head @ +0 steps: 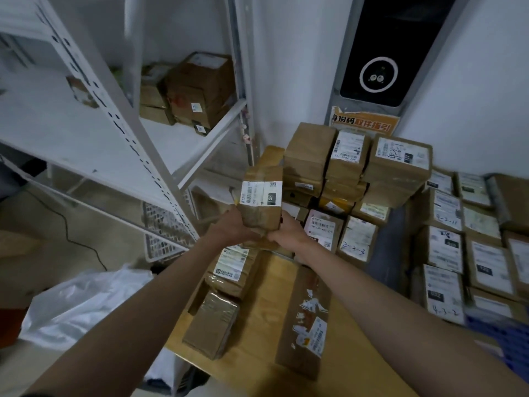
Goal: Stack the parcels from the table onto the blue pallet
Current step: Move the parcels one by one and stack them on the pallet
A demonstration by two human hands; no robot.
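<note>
A brown cardboard parcel (261, 196) with a white label hangs in the air above the far end of the wooden table (257, 333). My left hand (232, 227) grips its lower left side and my right hand (287, 232) grips its lower right side. Three more parcels lie on the table: a labelled one (233, 267), a taped one (213, 323) and a long flat one (306, 319). Beyond the held parcel rises a stack of parcels (355, 167). A corner of the blue pallet (503, 339) shows at the right, with several labelled parcels (469, 242) on it.
White metal shelving (120, 130) stands at the left with boxes (197, 90) on a shelf. A white plastic crate (164, 233) and a white bag (83, 305) lie on the floor left of the table. A black kiosk (380, 53) stands against the far wall.
</note>
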